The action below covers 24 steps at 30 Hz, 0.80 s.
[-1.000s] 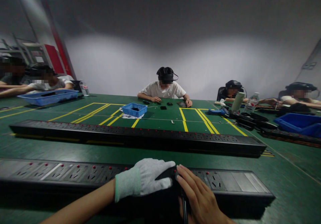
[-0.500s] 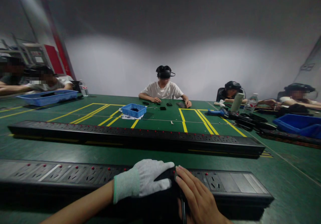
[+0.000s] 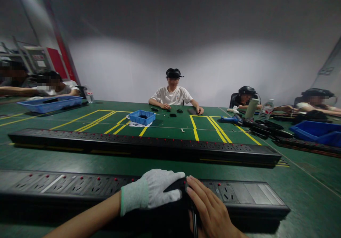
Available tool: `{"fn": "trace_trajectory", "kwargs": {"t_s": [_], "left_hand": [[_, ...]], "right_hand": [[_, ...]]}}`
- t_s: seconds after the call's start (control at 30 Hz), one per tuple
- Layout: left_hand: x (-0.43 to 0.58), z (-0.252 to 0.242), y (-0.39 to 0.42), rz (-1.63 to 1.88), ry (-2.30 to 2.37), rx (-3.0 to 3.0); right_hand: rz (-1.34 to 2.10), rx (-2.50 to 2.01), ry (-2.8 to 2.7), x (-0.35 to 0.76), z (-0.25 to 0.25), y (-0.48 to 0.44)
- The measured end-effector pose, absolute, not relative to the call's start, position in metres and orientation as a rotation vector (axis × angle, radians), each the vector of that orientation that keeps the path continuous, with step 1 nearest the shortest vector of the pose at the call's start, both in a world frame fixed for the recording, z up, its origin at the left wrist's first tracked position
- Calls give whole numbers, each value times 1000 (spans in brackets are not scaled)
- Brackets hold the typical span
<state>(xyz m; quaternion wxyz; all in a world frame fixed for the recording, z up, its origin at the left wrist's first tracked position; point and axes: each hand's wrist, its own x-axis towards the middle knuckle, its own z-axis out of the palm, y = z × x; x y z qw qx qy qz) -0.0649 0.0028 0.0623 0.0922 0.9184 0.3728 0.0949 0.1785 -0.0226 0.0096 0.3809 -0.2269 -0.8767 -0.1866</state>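
A long black power strip (image 3: 87, 186) with sockets and red switches lies across the near table. My left hand (image 3: 160, 188), in a white glove with a green-edged cuff, rests over it with the forefinger and thumb stretched apart. Between them shows a dark object (image 3: 174, 186) whose kind I cannot make out. My right hand (image 3: 207, 202) is bare, fingers close together and bent over the strip beside the left fingertips. Under its palm a thin, shiny black piece (image 3: 195, 220) runs down between thumb and fingers; most of it is hidden.
A second power strip (image 3: 144, 146) lies parallel, farther off. Beyond it are a small blue bin (image 3: 142, 117) and a seated person (image 3: 172, 94). Left stands a blue tray (image 3: 50, 104); right, another blue tray (image 3: 317, 131), bottles and dark tools. Other people sit at both sides.
My hands and the near power strip stay practically still. The person opposite has shifted slightly, and a person at the left has moved their head a little.
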Motion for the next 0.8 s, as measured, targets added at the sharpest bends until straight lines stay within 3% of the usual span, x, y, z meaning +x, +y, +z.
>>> {"fn": "trace_trajectory", "kwargs": {"t_s": [0.8], "left_hand": [[-64, 64, 2, 266, 1135, 2713]], "right_hand": [[-477, -573, -2256, 180, 9, -22]]}}
